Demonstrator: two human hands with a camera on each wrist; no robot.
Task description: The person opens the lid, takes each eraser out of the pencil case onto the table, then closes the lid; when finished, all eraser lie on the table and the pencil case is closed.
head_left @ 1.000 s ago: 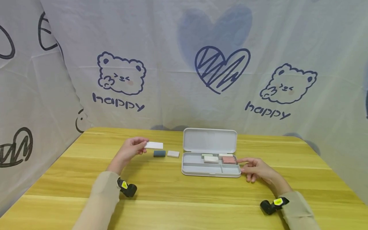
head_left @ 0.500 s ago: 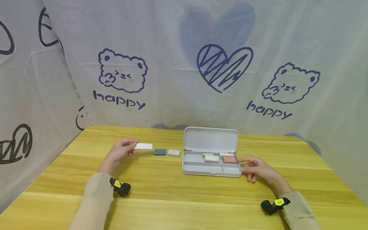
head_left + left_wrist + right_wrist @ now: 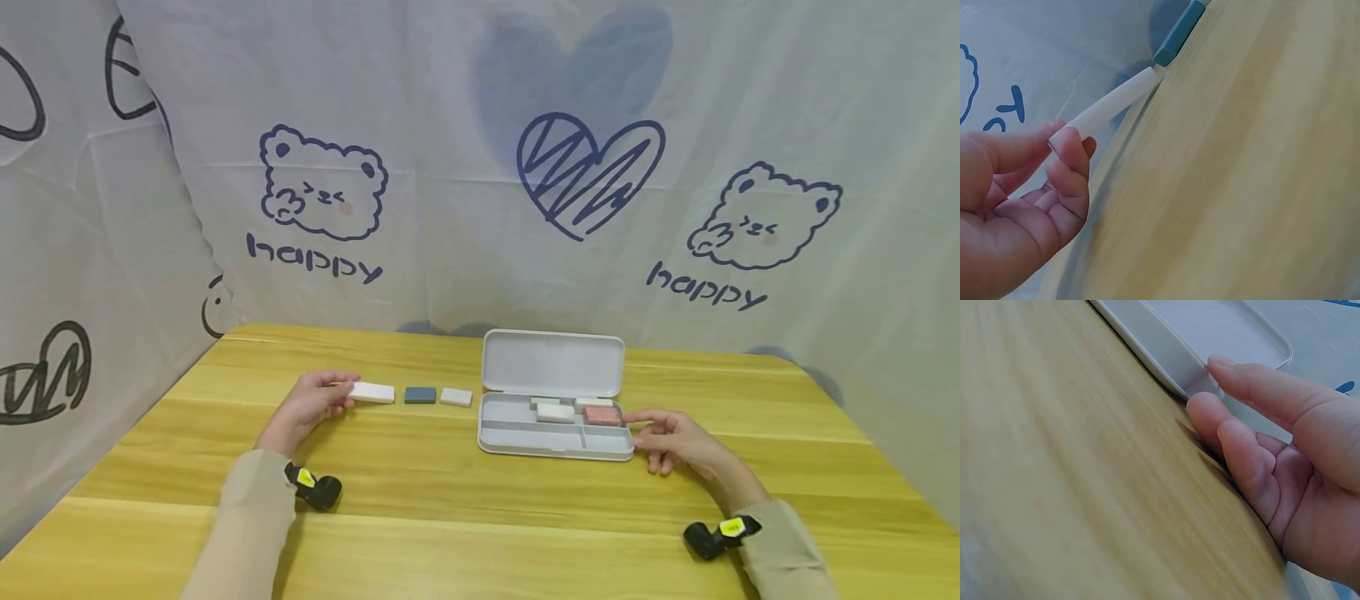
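Between thumb and fingers my left hand [image 3: 310,404] pinches one end of a long white eraser-like block [image 3: 373,392]. It points right, toward a dark blue block [image 3: 421,395] on the table. In the left wrist view the block [image 3: 1107,105] slants up from the fingertips. My right hand [image 3: 682,442] touches the right end of an open white case [image 3: 517,451], index finger near its back corner and thumb near the front. Inside the case lie a pink block [image 3: 602,415], a white block [image 3: 556,413] and a pale green block [image 3: 544,402], with another pale one behind.
An off-white block [image 3: 456,397] lies between the blue block and the case. The lid [image 3: 552,364] of the case stands raised at the back. Behind the wooden table [image 3: 480,525] hangs a printed cloth [image 3: 442,192].
My left hand has drawn the white block leftward, then lowered it beside the blue block, in line with it. The right hand stays at the case's end.
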